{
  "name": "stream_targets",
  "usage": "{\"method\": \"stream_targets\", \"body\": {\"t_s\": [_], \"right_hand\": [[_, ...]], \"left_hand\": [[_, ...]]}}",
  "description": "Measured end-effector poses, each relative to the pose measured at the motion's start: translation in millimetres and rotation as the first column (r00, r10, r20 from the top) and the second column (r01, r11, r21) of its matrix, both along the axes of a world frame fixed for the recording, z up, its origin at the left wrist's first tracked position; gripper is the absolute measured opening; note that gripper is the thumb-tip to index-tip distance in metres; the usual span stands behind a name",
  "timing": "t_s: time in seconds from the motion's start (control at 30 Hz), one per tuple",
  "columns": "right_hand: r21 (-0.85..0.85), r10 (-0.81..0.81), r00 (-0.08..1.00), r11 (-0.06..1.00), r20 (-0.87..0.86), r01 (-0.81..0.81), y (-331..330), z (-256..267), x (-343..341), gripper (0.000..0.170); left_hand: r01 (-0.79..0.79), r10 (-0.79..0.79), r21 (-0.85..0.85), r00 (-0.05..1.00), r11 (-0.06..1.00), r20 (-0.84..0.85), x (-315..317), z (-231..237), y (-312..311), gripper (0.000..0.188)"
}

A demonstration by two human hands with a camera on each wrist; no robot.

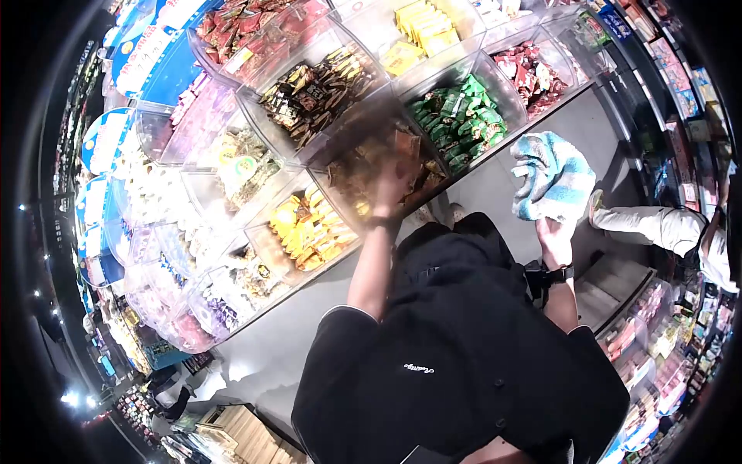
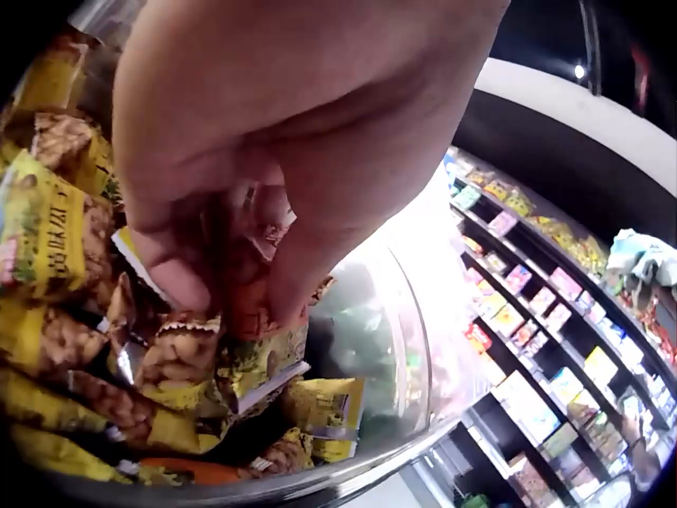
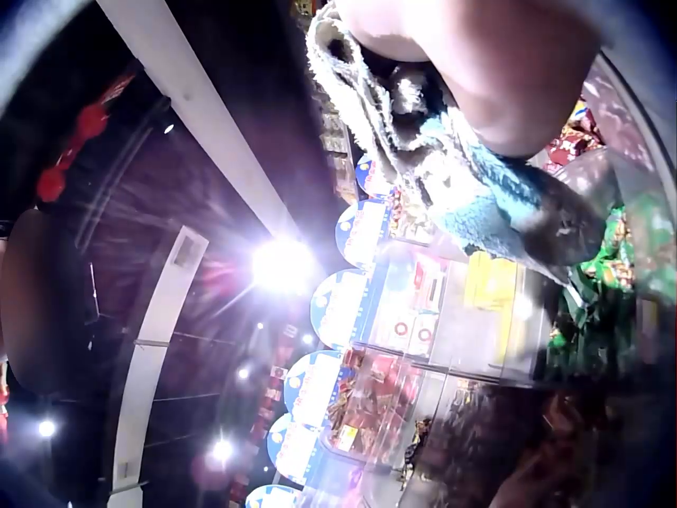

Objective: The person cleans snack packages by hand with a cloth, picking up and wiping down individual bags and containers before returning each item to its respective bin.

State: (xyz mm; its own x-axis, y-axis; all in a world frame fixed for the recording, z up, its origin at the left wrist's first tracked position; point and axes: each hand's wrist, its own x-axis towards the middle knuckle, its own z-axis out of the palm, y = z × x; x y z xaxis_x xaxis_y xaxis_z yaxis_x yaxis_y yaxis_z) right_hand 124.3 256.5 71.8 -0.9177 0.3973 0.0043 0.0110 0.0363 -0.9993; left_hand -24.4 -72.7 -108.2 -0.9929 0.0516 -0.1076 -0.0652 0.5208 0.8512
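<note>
Left hand (image 2: 307, 116) pinches a red-orange snack packet (image 2: 250, 309) among yellow nut packets (image 2: 51, 228), inside the front edge of the clear bin (image 2: 360, 472); fingers hide its direction and long axis. Judged light, slick and crushable, best held by a crimped end. Right hand (image 1: 553, 238) grips a soft, bunched blue-and-white towel (image 1: 553, 178), no clear axis.

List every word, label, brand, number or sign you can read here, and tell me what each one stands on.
None can be quoted with certainty.
White script on the black short-sleeved shirt: too small and blurred.
Dark characters on the yellow-and-brown plastic snack packets: too blurred.
Lettering on the round-topped blue-and-white signs: too small, partly washed out.
Print on the glossy green packets: too small.
</note>
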Motion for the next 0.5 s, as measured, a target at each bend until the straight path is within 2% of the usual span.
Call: {"method": "stream_targets", "body": {"t_s": [0.03,0.1,0.13,0.17,0.27,0.37,0.47,0.5], "right_hand": [[-0.009,-0.022,0.999,1.0,0.034,0.022,0,4,-1,0.062],[0.019,0.041,0.999,0.999,-0.019,-0.04,12,0,-3,0.064],[-0.08,0.041,0.995,0.996,-0.086,-0.048,13,-4,-4,0.062],[-0.178,0.037,0.988,0.982,-0.152,-0.064,14,-8,-5,0.06],[-0.341,0.068,0.982,0.932,-0.179,-0.127,24,-6,-7,0.059],[-0.495,0.137,0.975,0.844,-0.172,-0.206,34,1,-9,0.058],[-0.647,0.227,0.954,0.702,-0.194,-0.298,43,7,-12,0.057],[-0.688,0.256,0.945,0.65,-0.204,-0.324,47,9,-14,0.057]], "left_hand": [[-0.055,0.057,0.045,0.998,0.997,-0.032,2,2,7,0.049],[-0.074,0.07,-0.022,0.987,0.997,-0.142,8,4,14,0.047],[-0.085,0.072,-0.056,0.977,0.995,-0.2,10,3,15,0.046],[-0.075,0.055,-0.086,0.975,0.993,-0.214,13,2,16,0.036],[-0.063,0.046,-0.108,0.988,0.992,-0.148,23,14,21,0.023],[-0.109,0.093,-0.127,0.988,0.986,-0.127,28,24,30,0.016],[-0.003,-0.047,-0.328,0.988,0.945,-0.147,23,9,34,0.016],[-0.029,0.003,-0.247,0.994,0.968,-0.107,22,17,37,0.017]]}}
